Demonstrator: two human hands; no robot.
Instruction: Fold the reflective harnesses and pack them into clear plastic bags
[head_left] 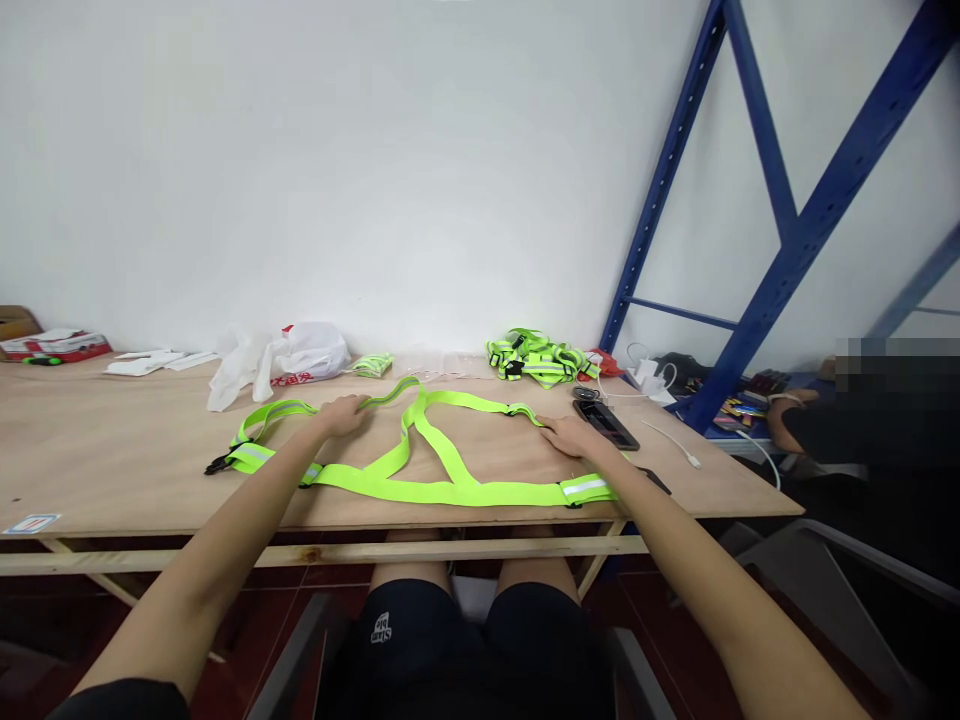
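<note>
Neon strap vest [420,470] spread flat on table [112,450], centre of frame. Left hand [343,414] pinches upper strap left of centre, fingers closed on webbing. Right hand [570,434] lies flat, fingers extended, pressing strap at right of centre, no pinch visible. Black buckle [217,464] at far left end. Phone [606,423] just beside right hand; pile of vests [536,358] behind, upper centre. Judgement: keep straps taut and untwisted, hands level, reflective bands facing up, clear of phone.

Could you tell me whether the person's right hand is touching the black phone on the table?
Apart. The head view shows the right hand flat on the green strap, with bare table between it and the phone.
</note>
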